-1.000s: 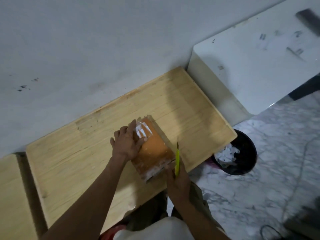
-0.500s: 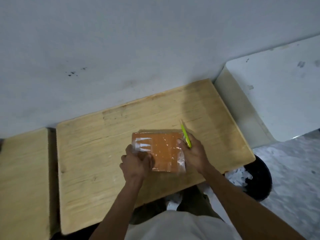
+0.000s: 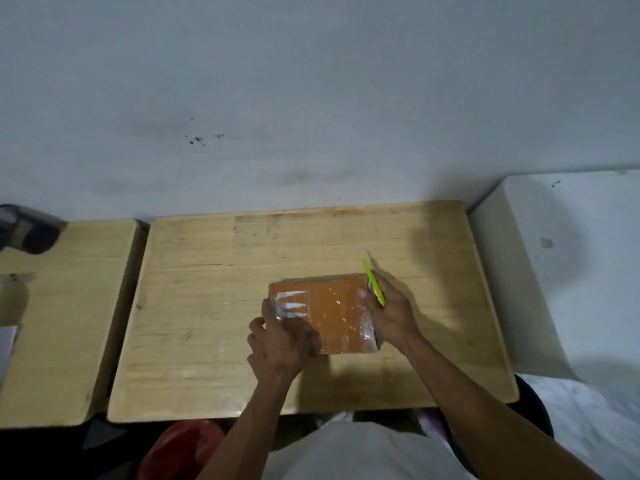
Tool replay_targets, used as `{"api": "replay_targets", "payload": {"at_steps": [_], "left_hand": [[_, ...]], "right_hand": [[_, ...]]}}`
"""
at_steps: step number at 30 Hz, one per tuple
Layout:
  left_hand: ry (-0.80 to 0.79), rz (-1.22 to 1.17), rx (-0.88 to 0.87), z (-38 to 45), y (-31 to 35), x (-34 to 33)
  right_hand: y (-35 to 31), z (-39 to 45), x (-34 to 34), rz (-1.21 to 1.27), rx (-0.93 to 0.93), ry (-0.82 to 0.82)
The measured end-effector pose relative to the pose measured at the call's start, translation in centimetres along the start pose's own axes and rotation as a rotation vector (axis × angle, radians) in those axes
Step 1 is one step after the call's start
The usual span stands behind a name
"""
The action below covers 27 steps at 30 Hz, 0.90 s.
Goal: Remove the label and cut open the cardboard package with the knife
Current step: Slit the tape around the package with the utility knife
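Observation:
A flat orange-brown cardboard package (image 3: 332,310), wrapped in shiny clear tape, lies on the wooden table (image 3: 207,306). A torn white label patch (image 3: 292,304) shows on its left part. My left hand (image 3: 277,341) presses down on the package's left near corner, fingers curled over the edge. My right hand (image 3: 391,315) rests at the package's right edge and grips a knife with a yellow-green handle (image 3: 374,282), whose blade points away from me past the far right corner.
A second wooden table (image 3: 62,306) stands on the left with a dark object (image 3: 27,230) at its far corner. A white cabinet (image 3: 571,271) adjoins on the right. A black bin (image 3: 533,403) sits below the table's right edge. The wall (image 3: 311,98) runs behind.
The view swung left and levelled. The package was turned square to the table edge. My right hand brought the knife from the near side to the package's right edge; my left hand shifted to the near left corner.

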State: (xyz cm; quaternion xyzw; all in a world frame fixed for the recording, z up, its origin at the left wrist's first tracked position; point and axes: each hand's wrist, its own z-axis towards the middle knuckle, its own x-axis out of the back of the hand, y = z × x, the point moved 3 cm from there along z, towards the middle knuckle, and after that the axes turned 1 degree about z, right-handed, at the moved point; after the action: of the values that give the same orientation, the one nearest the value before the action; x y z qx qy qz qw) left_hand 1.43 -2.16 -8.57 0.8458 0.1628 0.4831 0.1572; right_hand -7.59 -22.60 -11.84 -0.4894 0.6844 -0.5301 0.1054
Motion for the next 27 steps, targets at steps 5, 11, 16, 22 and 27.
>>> {"api": "replay_targets", "payload": {"at_steps": [5,11,16,22,27], "left_hand": [[-0.048,0.229,-0.22,0.5,2.4,-0.6],[-0.179,0.456,-0.407,1.9,4.1,-2.0],[-0.177,0.48,-0.423,2.0,3.9,-2.1],[-0.184,0.478,-0.418,1.9,4.0,-2.0],[-0.181,0.483,-0.409,1.9,4.1,-1.9]], "right_hand": [[-1.5,-4.0,1.9,-0.081,0.051,0.134],[-1.5,-7.8,1.4,-0.193,0.046,0.147],[-1.9,-8.1,0.3,-0.248,0.021,0.156],[-2.5,-7.8,-0.1,-0.298,-0.043,0.156],[-2.9,-7.9,-0.3,-0.347,-0.052,0.153]]}}
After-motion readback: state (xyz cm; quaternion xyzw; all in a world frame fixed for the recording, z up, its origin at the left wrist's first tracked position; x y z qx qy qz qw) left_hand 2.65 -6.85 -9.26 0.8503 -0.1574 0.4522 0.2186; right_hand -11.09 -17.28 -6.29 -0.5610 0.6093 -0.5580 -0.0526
